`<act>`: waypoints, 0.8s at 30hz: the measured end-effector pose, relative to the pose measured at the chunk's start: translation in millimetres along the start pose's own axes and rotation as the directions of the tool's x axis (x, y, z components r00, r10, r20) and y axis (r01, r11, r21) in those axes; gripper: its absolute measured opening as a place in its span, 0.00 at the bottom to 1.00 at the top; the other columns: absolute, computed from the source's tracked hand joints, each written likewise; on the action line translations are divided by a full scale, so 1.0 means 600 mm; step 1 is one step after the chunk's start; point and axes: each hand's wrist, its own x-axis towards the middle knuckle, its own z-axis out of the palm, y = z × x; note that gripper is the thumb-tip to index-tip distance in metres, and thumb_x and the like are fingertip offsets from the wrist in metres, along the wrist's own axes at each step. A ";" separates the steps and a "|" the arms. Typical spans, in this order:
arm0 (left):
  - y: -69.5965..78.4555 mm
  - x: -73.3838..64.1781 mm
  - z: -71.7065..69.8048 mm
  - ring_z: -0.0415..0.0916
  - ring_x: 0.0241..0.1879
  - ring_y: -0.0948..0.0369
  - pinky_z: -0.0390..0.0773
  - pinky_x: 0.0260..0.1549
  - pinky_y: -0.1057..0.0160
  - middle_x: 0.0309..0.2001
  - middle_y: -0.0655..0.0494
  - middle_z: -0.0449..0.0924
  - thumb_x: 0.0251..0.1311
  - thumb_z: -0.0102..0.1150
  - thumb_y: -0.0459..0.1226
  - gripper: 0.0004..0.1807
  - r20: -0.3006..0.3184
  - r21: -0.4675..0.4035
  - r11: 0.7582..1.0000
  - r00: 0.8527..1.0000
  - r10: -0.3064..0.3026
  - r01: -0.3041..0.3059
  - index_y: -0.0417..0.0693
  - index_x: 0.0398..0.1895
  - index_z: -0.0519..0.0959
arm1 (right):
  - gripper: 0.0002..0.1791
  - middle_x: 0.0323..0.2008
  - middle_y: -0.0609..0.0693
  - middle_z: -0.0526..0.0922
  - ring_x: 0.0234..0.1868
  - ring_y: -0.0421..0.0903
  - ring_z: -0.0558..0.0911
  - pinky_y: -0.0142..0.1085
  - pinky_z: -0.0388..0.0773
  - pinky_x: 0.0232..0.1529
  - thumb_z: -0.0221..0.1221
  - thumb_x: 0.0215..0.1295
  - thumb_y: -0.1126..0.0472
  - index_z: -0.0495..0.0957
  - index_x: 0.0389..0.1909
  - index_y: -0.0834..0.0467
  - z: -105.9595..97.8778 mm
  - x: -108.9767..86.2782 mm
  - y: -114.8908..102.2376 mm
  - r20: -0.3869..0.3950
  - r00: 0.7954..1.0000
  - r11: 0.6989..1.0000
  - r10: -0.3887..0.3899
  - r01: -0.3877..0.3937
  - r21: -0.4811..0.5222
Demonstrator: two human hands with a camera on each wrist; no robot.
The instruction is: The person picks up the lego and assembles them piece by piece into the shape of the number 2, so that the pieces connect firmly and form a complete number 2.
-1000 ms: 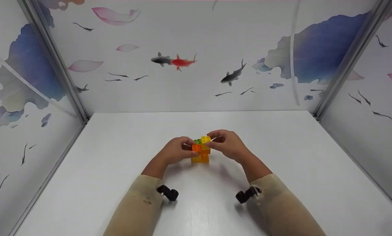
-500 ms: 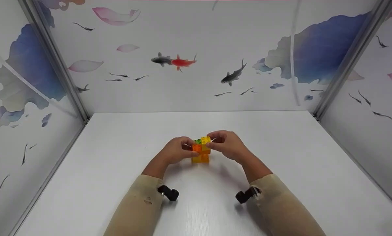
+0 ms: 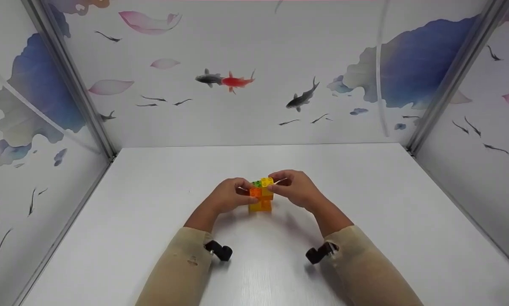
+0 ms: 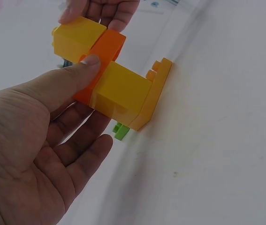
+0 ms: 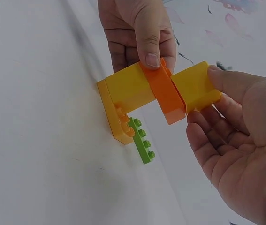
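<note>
Near the middle of the table stands a small stack of toy building bricks. Its flat orange-yellow base (image 5: 108,112) carries a yellow brick (image 5: 129,86), and an orange brick (image 5: 165,96) lies across that. My left hand (image 3: 228,195) pinches the orange brick, thumb on its near side. On top, at the right end of the orange brick, is another yellow brick (image 5: 196,86), held between the thumb and fingers of my right hand (image 3: 299,187). A thin seam shows between these two bricks. Behind the stack, a studded green piece (image 5: 142,140) is partly hidden.
The white table (image 3: 254,263) runs back to a white wall (image 3: 254,114) printed with fish and petals. Similar panels with metal corner posts stand at left and right. A black device (image 3: 221,250) sits at the left cuff, another (image 3: 320,253) at the right.
</note>
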 end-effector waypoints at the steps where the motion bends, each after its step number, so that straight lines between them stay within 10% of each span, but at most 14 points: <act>1: 0.000 0.000 0.000 0.83 0.57 0.56 0.84 0.64 0.54 0.54 0.60 0.86 0.61 0.79 0.48 0.14 0.001 -0.001 1.000 1.000 -0.003 0.003 0.62 0.47 0.86 | 0.20 0.57 0.47 0.87 0.58 0.48 0.86 0.43 0.86 0.64 0.73 0.68 0.50 0.85 0.59 0.46 0.000 0.001 0.001 0.002 1.000 1.000 0.002 -0.002 -0.002; 24: -0.002 0.002 0.000 0.83 0.59 0.56 0.83 0.66 0.53 0.57 0.59 0.85 0.61 0.79 0.47 0.14 -0.003 0.017 1.000 1.000 0.012 -0.012 0.62 0.47 0.85 | 0.18 0.56 0.47 0.87 0.57 0.48 0.86 0.43 0.86 0.63 0.72 0.69 0.50 0.86 0.58 0.45 -0.004 0.002 0.004 0.010 1.000 1.000 -0.013 0.013 -0.026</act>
